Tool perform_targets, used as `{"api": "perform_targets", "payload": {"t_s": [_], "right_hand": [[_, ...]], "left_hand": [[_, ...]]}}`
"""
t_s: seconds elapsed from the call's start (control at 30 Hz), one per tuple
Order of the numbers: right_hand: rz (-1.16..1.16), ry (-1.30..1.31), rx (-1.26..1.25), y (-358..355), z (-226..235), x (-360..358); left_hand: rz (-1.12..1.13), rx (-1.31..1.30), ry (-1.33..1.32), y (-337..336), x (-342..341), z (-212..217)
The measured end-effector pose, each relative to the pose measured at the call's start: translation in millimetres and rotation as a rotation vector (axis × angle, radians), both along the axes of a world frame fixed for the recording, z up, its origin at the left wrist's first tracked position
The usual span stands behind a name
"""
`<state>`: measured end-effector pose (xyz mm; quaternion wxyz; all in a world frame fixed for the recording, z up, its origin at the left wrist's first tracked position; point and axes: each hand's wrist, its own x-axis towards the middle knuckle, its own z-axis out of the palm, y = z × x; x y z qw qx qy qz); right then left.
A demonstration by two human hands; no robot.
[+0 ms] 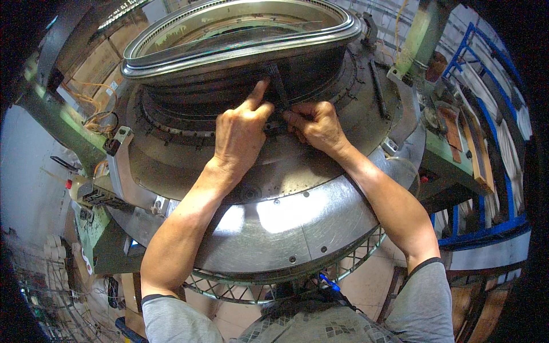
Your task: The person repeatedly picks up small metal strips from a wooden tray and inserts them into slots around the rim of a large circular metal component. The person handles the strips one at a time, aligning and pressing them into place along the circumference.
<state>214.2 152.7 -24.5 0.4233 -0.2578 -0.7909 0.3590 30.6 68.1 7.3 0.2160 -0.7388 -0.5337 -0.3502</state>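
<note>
A big round metal machine (297, 223), a circular knitting machine by its look, fills the view, with a shiny upper ring (240, 34) and a dark cylinder of fine slots beneath. My left hand (240, 134) rests on the sloped metal bed, its forefinger stretched up against the dark cylinder. My right hand (317, 126) is beside it, fingers pinched on a small dark metal block (278, 123) at the cylinder's foot. A narrow dark strip (278, 86) rises from that block. What lies under the fingertips is hidden.
Green machine frame legs (420, 40) stand at left and right. A blue metal rack (486, 86) with pale rolls is at the far right. Wires and a small parts block (97, 197) hang at left. A wire guard ring (246, 288) runs under the machine rim.
</note>
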Motion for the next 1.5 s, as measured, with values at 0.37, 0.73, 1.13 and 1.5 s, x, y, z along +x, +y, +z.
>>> {"api": "perform_targets", "payload": {"t_s": [0.37, 0.73, 1.13, 1.5], "right_hand": [[0.014, 0.019, 0.026, 0.0, -0.2, 0.4], [-0.047, -0.065, -0.018, -1.2, 4.5, 1.8], [-0.048, -0.062, -0.024, 1.0, 1.4, 1.7], [-0.056, -0.065, -0.025, 1.5, 1.2, 1.3]], "left_hand": [[-0.025, 0.014, 0.006, 0.7, 0.9, 0.1], [-0.02, 0.012, 0.016, 2.1, 0.1, -1.2], [-0.026, 0.006, 0.016, 1.7, 0.1, -1.0], [-0.023, 0.001, 0.029, 1.6, 0.7, 0.0]]}}
